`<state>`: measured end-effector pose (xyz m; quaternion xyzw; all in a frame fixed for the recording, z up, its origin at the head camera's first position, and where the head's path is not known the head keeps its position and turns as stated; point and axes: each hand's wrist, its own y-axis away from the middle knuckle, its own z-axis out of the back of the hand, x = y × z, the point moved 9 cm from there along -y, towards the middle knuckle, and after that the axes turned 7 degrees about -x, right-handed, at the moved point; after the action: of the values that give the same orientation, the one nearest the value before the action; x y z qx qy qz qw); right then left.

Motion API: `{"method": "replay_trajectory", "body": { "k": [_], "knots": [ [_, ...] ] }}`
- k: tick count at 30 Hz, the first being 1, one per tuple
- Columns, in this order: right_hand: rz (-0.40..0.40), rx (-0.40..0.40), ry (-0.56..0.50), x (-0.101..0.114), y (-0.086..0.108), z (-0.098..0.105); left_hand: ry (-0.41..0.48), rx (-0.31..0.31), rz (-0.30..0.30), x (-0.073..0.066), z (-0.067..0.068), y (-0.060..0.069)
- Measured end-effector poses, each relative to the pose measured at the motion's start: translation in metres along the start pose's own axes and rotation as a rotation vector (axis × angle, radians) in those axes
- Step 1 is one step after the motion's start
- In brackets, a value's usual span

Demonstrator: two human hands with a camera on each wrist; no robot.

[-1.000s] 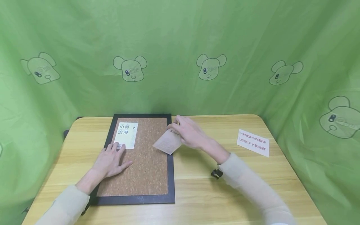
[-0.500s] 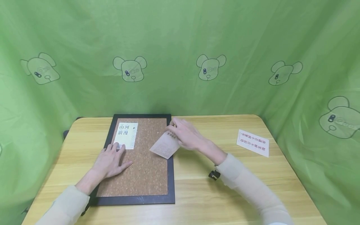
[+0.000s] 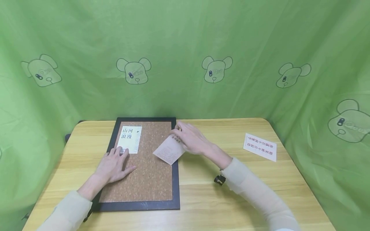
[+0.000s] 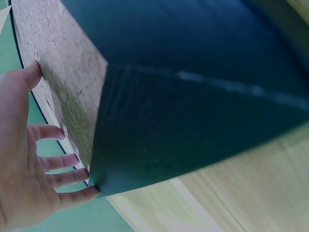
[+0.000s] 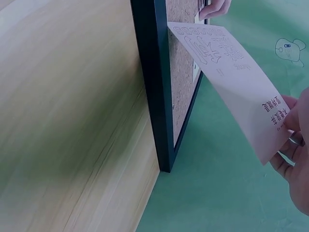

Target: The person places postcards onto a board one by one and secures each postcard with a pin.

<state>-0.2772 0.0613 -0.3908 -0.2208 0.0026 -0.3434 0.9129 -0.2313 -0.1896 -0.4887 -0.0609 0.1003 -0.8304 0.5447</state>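
Green curtain printed with cartoon animal faces surrounds a pale wooden table. On the table lies a black-framed corkboard, with a white card bearing large Chinese characters at its upper left. The left hand rests there, fingers spread, fingertips over the card's lower edge and thumb out on the cork. From the left wrist, the little finger reaches the frame, and a pale streak shows along a corner joint; the head view hides this behind the arm.

The right hand pinches a second, pinkish card in its grip, tilted above the board's right edge. The head view conceals much of that pinch; the right wrist view shows the thumb and fingers on the card's end, dark red characters beside them and large outlined lettering at the far end. Whether the card's low corner touches the cork, I cannot tell. Only the head view shows a red-lettered card, flat at far right.
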Motion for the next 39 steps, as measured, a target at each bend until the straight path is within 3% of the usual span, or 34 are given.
{"method": "replay_trajectory", "body": {
  "k": [9,39],
  "knots": [
    [0.010,-0.026,0.021,-0.006,-0.001,-0.001,-0.002,-0.002,-0.001,-0.001,0.002,0.000],
    [-0.059,0.083,0.081,-0.035,0.004,-0.023,-0.009,0.003,-0.007,0.000,-0.001,0.000]
  ]
}}
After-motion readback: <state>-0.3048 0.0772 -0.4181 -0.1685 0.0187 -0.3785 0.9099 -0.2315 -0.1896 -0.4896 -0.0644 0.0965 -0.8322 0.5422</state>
